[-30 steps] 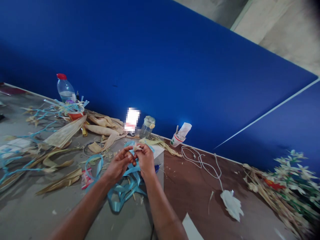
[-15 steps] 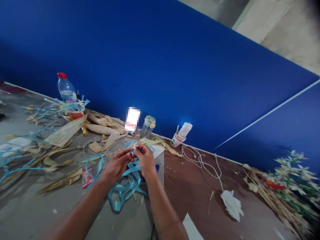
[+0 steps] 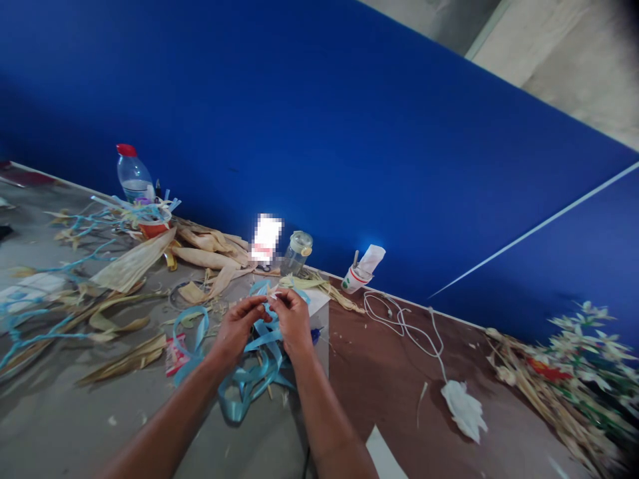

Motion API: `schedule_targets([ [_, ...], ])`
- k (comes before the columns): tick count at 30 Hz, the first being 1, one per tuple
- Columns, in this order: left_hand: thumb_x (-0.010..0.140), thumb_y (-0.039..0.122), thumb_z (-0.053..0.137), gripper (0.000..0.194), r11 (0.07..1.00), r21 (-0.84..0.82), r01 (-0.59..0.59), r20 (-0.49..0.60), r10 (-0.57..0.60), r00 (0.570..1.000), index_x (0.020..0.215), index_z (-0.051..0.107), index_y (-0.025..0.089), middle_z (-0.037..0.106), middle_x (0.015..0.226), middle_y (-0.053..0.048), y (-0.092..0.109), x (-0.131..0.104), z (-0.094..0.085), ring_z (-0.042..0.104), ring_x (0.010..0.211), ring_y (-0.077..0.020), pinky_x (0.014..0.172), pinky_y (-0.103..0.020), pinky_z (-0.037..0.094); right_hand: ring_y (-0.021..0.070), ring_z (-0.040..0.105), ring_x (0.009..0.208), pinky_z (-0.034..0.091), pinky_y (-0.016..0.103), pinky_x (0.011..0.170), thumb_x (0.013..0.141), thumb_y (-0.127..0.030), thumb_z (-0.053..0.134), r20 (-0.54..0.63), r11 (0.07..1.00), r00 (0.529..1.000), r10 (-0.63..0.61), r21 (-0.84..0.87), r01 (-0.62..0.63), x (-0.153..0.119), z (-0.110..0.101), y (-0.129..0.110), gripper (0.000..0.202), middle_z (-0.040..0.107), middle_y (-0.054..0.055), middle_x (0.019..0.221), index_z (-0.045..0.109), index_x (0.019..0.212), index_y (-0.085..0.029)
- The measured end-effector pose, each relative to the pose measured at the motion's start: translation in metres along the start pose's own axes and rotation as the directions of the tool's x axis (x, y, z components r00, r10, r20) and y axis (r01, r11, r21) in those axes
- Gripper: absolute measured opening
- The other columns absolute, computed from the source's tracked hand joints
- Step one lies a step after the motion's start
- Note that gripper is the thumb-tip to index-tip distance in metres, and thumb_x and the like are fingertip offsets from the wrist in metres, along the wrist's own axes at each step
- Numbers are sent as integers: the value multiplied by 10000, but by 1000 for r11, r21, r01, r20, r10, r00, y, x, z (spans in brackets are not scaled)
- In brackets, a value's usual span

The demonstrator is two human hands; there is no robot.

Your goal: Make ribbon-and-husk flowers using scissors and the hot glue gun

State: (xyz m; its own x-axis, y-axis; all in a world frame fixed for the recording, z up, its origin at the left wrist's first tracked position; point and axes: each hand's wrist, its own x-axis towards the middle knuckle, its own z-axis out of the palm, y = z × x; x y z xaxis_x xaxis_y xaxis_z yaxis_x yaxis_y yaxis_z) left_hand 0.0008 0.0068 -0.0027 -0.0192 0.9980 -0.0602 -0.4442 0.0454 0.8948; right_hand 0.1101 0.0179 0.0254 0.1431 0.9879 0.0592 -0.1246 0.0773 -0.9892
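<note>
A small pale husk flower (image 3: 272, 292) is pinched between my two hands, above a heap of light-blue ribbon (image 3: 259, 372). My right hand (image 3: 294, 322) has thumb and fingers closed on it from the right. From the left, the closed fingertips of my left hand (image 3: 238, 324) meet it near its base. My fingers hide the lower part of the flower. A red-and-white packet (image 3: 175, 354) lies left of the ribbon. A dark blue object (image 3: 315, 334) shows partly behind my right wrist.
Dried husks (image 3: 212, 258) and blue-wrapped stems (image 3: 47, 336) spread over the left. Along the blue partition (image 3: 319, 133) stand a red-capped bottle (image 3: 134, 174), a bright pixelated screen (image 3: 267, 237), a glass jar (image 3: 295, 256) and a cup (image 3: 353, 279). White cable (image 3: 399, 322) and white flowers (image 3: 599, 339) lie right.
The flower has tilted between my fingers and shows less of its petals. Both hands have shifted very slightly, and my left fingers have changed position around its base.
</note>
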Motion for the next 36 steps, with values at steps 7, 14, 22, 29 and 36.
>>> schedule_targets([
  [7,605,417,777,368,999,-32,-2,1,2,1000,853,709,154,707,775,-49,7,-3,7,646,735,-184,737,-307,500,125,531,602,439,244,604,645,-313,657,26,998,999,35,45,-36,-1,0,-4,152,587,-29,635,597,692,-181],
  [14,574,318,821,275,985,-158,73,57,-65,996,731,683,139,641,629,5,13,-4,6,564,526,-84,548,-198,462,118,522,616,424,242,621,613,-294,687,63,995,996,66,77,-71,-2,3,1,164,583,-32,655,611,701,-177],
  [22,546,217,836,241,923,-277,269,169,-229,959,658,650,112,581,554,24,14,1,1,488,427,-43,470,-172,418,92,441,554,372,223,568,593,-319,701,72,994,992,106,28,-108,0,2,1,196,530,-51,590,607,676,-168],
  [29,485,204,855,271,935,-276,224,70,-213,975,649,661,111,594,574,13,12,2,4,489,453,-50,468,-179,410,94,454,549,384,226,573,584,-271,654,121,987,984,134,74,-143,0,2,0,146,560,-45,607,619,686,-172],
  [36,545,328,815,299,996,-51,70,-65,-74,995,729,677,137,597,585,15,7,3,2,486,484,-76,462,-191,368,87,416,484,336,217,500,627,-290,610,121,987,980,160,-46,-156,2,-3,3,124,499,-59,507,600,662,-172],
])
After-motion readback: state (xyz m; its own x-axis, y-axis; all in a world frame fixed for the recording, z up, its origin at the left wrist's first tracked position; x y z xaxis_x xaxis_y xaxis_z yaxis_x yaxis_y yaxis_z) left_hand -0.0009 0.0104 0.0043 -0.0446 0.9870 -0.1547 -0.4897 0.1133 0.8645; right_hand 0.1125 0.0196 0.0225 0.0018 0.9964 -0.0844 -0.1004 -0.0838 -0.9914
